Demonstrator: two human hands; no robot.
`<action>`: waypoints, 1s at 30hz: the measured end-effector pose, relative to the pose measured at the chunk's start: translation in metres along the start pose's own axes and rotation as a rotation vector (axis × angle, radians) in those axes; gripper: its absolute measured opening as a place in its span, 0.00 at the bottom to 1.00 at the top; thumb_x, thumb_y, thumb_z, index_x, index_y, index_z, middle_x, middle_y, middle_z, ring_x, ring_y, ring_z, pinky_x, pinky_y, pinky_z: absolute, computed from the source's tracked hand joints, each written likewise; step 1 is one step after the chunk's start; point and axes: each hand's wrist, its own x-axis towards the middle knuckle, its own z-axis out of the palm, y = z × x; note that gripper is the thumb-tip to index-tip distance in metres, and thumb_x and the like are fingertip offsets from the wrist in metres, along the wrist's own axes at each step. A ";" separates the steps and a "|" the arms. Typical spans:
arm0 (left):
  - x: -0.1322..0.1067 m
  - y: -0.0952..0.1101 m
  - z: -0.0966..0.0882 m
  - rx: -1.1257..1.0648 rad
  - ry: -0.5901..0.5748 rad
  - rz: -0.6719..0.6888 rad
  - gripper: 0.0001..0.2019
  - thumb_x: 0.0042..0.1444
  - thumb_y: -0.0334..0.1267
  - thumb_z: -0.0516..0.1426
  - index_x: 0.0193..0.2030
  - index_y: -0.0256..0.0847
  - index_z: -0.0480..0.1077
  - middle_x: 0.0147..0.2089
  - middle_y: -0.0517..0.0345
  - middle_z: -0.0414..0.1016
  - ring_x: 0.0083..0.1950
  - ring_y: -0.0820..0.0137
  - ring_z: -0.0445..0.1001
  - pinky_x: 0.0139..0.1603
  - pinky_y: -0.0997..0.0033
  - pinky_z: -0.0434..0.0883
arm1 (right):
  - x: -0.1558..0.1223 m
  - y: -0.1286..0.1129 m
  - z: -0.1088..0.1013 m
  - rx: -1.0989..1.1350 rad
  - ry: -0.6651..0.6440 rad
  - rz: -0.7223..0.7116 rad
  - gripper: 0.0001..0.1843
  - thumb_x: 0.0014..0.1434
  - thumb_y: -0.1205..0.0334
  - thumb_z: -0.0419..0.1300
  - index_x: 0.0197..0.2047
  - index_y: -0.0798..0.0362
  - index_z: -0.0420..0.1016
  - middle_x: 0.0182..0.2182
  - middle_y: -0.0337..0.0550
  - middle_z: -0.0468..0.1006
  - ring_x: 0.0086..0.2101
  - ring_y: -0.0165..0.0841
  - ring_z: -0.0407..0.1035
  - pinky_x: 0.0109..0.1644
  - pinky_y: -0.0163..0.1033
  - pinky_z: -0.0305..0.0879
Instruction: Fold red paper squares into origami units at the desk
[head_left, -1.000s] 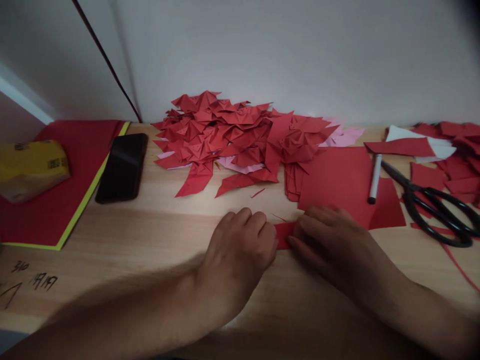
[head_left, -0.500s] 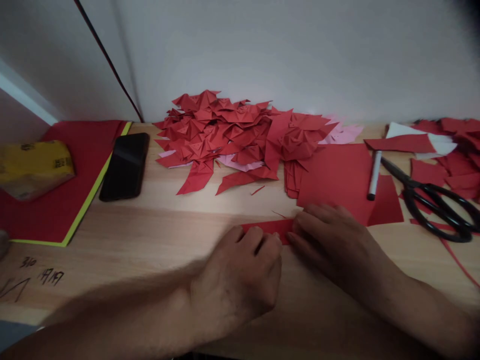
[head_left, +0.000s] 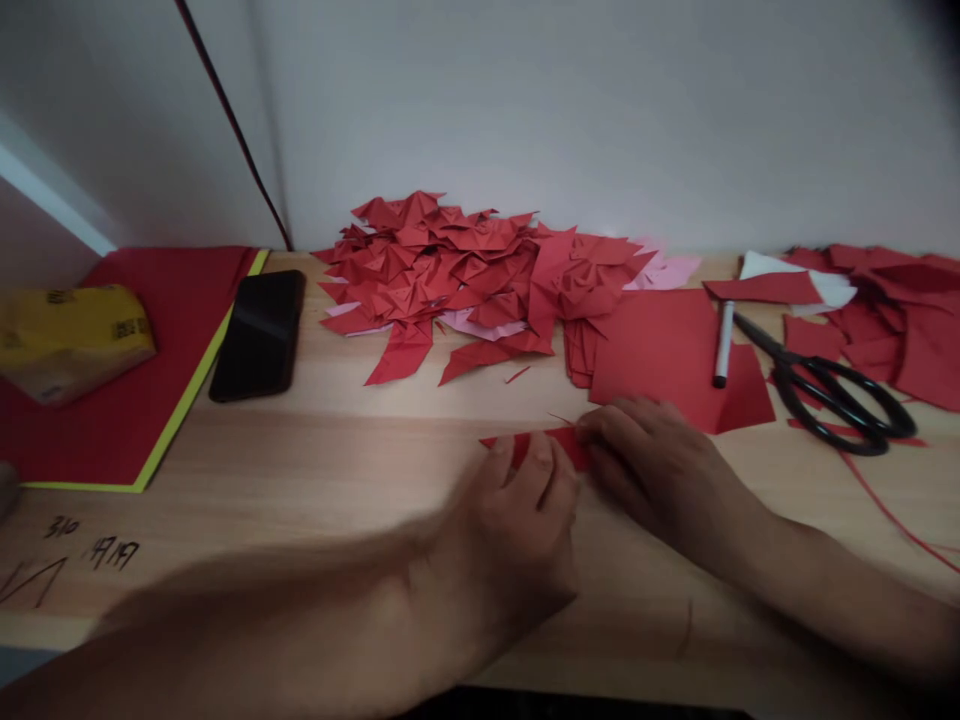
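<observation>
A small folded piece of red paper (head_left: 556,441) lies flat on the wooden table (head_left: 337,460). My left hand (head_left: 510,530) rests on its left part, fingers curled down onto it. My right hand (head_left: 660,470) presses its right part with flat fingers. Most of the piece is hidden under both hands. Behind it lies a heap of folded red paper pieces (head_left: 480,275), with a few pink ones among them.
A flat red sheet (head_left: 652,350) with a white marker (head_left: 723,342) lies right of the heap, then black scissors (head_left: 832,385) and red scraps (head_left: 900,320). A black phone (head_left: 260,333), a red pad (head_left: 112,400) and a yellow pack (head_left: 67,335) sit left.
My left hand slid back toward me and then right along the red piece, uncovering its left end. My right hand stayed pressed on the right part. The view shifted a little.
</observation>
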 end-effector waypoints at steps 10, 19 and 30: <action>0.001 -0.007 -0.008 0.104 -0.072 0.117 0.16 0.64 0.30 0.51 0.52 0.25 0.75 0.51 0.39 0.78 0.52 0.54 0.77 0.52 0.53 0.75 | -0.035 -0.057 -0.009 -0.074 0.032 0.058 0.21 0.69 0.64 0.50 0.63 0.58 0.64 0.58 0.55 0.74 0.56 0.41 0.68 0.59 0.51 0.65; -0.002 0.000 -0.011 0.215 -0.105 0.092 0.19 0.64 0.29 0.50 0.56 0.24 0.74 0.54 0.34 0.77 0.57 0.51 0.76 0.57 0.53 0.74 | -0.047 -0.076 0.009 -0.299 0.042 0.075 0.22 0.70 0.65 0.47 0.64 0.63 0.66 0.63 0.55 0.70 0.61 0.41 0.67 0.63 0.54 0.61; -0.017 -0.002 -0.015 0.240 -0.171 0.059 0.19 0.65 0.34 0.52 0.56 0.22 0.73 0.58 0.30 0.73 0.59 0.51 0.75 0.58 0.54 0.73 | -0.049 -0.062 0.004 -0.252 0.046 0.016 0.21 0.70 0.64 0.49 0.61 0.59 0.70 0.62 0.53 0.72 0.58 0.39 0.70 0.56 0.49 0.66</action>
